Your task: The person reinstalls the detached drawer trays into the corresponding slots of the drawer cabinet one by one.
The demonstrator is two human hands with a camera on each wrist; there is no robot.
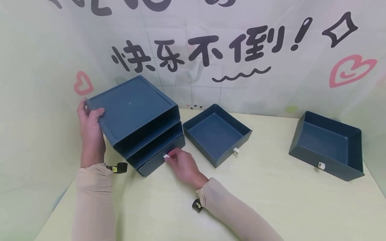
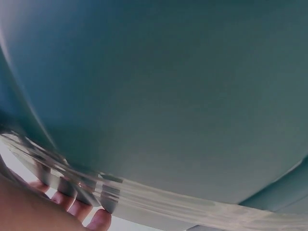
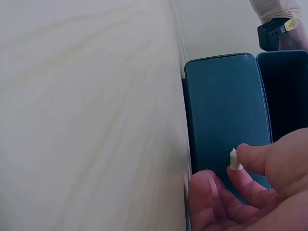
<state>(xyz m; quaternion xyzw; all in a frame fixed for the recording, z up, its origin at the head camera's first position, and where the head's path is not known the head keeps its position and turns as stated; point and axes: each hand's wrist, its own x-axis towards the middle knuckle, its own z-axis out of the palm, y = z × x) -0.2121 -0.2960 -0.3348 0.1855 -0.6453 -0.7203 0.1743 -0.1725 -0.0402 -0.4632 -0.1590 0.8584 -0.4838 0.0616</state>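
A dark blue drawer cabinet (image 1: 132,107) stands on the left of the table, with two hollow slots above one fitted bottom drawer (image 1: 155,161). My left hand (image 1: 91,134) grips its far left corner, thumb on the top and the other fingers round the edge. In the left wrist view those fingertips (image 2: 100,220) show past the cabinet's side. With thumb and forefinger, my right hand (image 1: 184,168) pinches the small white knob (image 3: 234,160) on the bottom drawer's front. That drawer's front sits nearly flush with the cabinet.
One loose blue drawer (image 1: 215,134), white knob toward me, lies right of the cabinet. Another, deeper-looking drawer (image 1: 327,142) sits at the far right of the table. Behind everything hangs a white printed sheet (image 1: 256,97) with lettering and hearts.
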